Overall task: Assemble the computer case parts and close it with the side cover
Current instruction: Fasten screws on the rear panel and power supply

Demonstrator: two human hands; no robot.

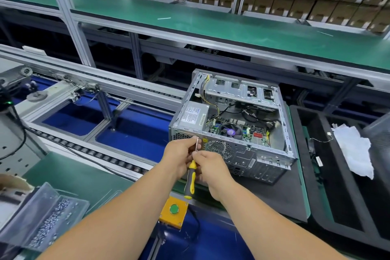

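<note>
At the near rear corner of the case (232, 124), which lies open side up on the dark mat (280, 194) right of the conveyor (88, 150), both hands work a screwdriver (191, 177). Left hand (179, 157) pinches the thin shaft up near the tip; right hand (211, 170) curls round the top of the yellow-black handle. Tip sits at the upper edge of the rear panel, just left of the fan grille (219, 149), by the power supply (194, 115). Whether a screw is on the tip, can't tell, too small. Step looks like driving a rear-panel screw, probably fixing the power supply. Board, cables and drive cage are in; no side cover on the case, none clearly in view. Task is well short of done. Next move calls for keeping the shaft square to the panel, steady push while turning, left fingers guiding so the tip doesn't slip. Screw tray (48, 219) sits near left for more.
</note>
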